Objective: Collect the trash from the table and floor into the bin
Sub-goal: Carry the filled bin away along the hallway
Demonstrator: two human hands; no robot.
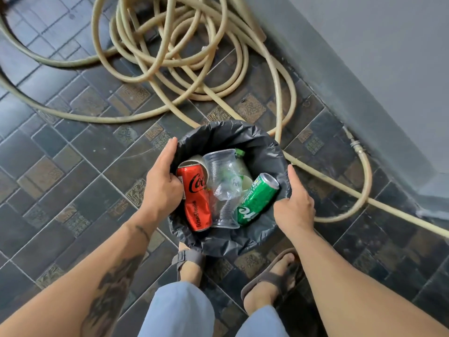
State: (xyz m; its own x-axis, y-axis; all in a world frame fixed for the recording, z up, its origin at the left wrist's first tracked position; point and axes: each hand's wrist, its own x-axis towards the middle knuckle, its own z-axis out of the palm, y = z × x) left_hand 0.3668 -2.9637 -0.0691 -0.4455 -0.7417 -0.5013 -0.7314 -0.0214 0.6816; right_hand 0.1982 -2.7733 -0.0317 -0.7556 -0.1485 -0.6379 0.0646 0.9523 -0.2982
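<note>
A round bin (243, 132) lined with a black plastic bag stands on the tiled floor just in front of my feet. Inside lie a dented red cola can (196, 198), a green soda can (257, 198), a crushed clear plastic cup (222, 173), a paper cup (194, 162) and a green-capped clear bottle (240, 154). My left hand (161, 183) grips the bin's left rim, fingers curled over the edge. My right hand (295, 205) grips the right rim, thumb along the outside.
A long beige hose (184, 62) lies coiled on the floor beyond the bin and runs past its right side along a grey wall (364, 57). My sandalled feet (269, 280) stand right behind the bin.
</note>
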